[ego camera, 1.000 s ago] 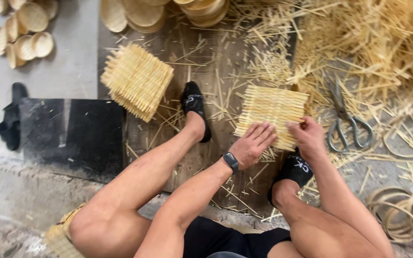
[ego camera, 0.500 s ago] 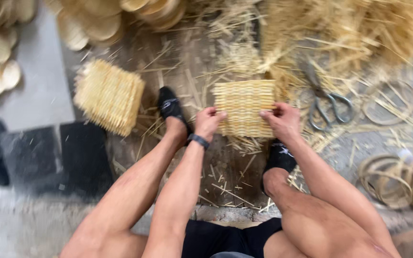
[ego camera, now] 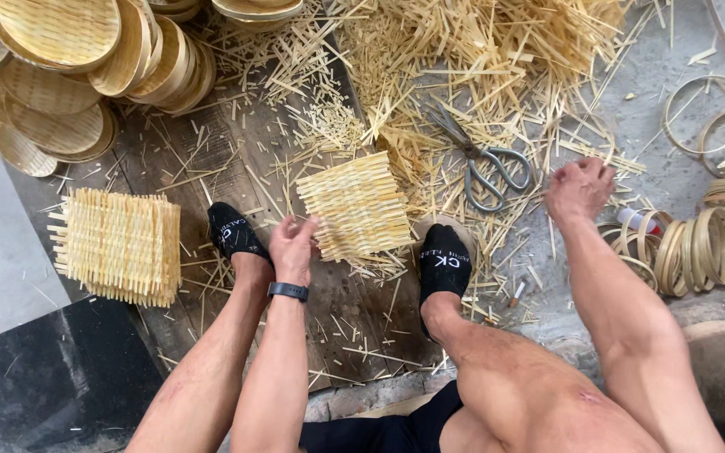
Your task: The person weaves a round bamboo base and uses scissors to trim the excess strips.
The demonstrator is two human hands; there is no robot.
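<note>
A square woven bamboo mat lies tilted on the wooden board between my two feet in black socks. My left hand grips the mat's near left edge. My right hand hovers off to the right over loose strips on the ground, fingers curled, with nothing visibly in it. It is close to large metal scissors, which lie among the bamboo strips, and to a stack of bamboo hoops.
A stack of woven mats stands at left. Finished round bamboo trays pile at top left. A heap of bamboo strips fills the top. More hoops lie at right. A black sheet lies at bottom left.
My right hand has let go of the mat and moved right toward the hoops. The left hand still holds the mat, which has turned. The view has shifted.
</note>
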